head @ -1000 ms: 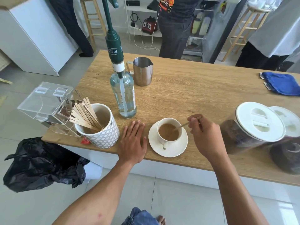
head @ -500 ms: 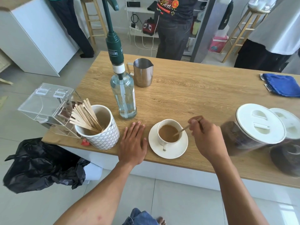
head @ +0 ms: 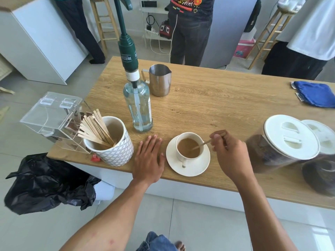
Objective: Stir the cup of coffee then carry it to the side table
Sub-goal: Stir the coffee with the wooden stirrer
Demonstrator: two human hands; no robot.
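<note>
1. Fingertips of the right hand (head: pixel 231 154) are pinched on a thin wooden stir stick (head: pixel 202 144), dipped in milky coffee.
2. White round cup (head: pixel 188 148) is seated on a smooth saucer (head: pixel 197 168) near the wood-grain table (head: pixel 217 105) edge.
3. Left hand (head: pixel 147 160) is laid flat and empty, just left of the saucer.

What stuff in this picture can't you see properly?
- Side table: nowhere in the head view.
- Stirrer: its tip is under the coffee in the cup; its top is hidden in the right hand.
- Dark jars: blurred, the far one cut off by the right edge.
- Pump bottle: its spout runs off the top edge.
- Left hand: lies flat, so its palm is hidden.
</note>
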